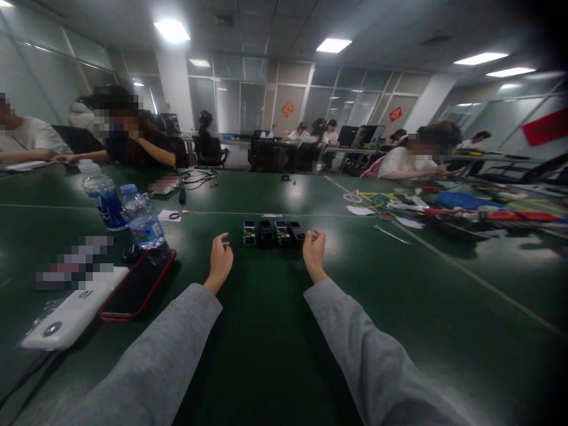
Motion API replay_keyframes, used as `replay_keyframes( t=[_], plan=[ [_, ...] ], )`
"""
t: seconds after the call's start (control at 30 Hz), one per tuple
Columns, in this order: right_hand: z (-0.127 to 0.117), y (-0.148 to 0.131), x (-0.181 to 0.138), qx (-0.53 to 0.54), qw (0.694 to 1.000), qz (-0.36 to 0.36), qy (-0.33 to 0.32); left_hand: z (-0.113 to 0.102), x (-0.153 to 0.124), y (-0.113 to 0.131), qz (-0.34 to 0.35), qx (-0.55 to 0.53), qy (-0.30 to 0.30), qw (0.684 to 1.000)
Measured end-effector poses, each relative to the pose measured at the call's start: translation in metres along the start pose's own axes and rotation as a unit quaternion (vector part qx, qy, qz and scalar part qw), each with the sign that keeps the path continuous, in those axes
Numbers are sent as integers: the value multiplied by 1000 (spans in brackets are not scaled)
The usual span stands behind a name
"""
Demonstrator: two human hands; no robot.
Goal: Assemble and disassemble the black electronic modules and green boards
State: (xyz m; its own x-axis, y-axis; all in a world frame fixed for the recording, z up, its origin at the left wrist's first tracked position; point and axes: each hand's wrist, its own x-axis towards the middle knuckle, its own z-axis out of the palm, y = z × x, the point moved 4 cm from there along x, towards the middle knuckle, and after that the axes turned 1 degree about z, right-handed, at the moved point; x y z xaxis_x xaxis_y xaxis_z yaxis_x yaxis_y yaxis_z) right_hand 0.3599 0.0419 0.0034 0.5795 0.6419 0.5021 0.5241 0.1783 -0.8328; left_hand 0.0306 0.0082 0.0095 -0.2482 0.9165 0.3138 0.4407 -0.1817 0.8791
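Several small electronic devices stand in a row on the green table (266,307). Two show bare circuitry and small bluish screens: a leftmost circuit-board module (249,233) and another circuit-board module (282,233). Beside them are a black-cased device (265,231) and a rightmost black-cased device (296,232). My left hand (220,260) is left of the row, apart from it, with fingers loosely curled and nothing held. At the right end, my right hand (314,251) has its fingers bent beside the rightmost black-cased device; whether they touch it, I cannot tell. Grey sleeves cover both forearms.
Left are two water bottles (144,222), a red-edged phone (139,284) and a white power bank (75,310). A wrench-like metal tool (392,235) lies right, before piled cables and tools (465,207). Black cables (197,179) lie farther back. Other people sit around.
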Motion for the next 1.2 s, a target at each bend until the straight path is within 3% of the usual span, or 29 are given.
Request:
replay_keyframes(
  t=[0.4,0.53,0.77,0.87,1.2],
  plan=[
    [-11,-35,-12,-85,994,-66,18,-3,-5,12,38,8,-6,999],
    [-11,-37,-12,-78,995,-56,13,-3,-5,13,19,29,-13,999],
    [-12,-33,-10,-70,997,-40,20,-1,-8,20,13,50,-84,995],
    [-13,-33,-10,-67,996,-57,27,0,-9,22,17,51,-107,993],
    [-17,-54,-14,-102,981,-164,6,4,-5,15,52,56,-99,992]
  ],
)
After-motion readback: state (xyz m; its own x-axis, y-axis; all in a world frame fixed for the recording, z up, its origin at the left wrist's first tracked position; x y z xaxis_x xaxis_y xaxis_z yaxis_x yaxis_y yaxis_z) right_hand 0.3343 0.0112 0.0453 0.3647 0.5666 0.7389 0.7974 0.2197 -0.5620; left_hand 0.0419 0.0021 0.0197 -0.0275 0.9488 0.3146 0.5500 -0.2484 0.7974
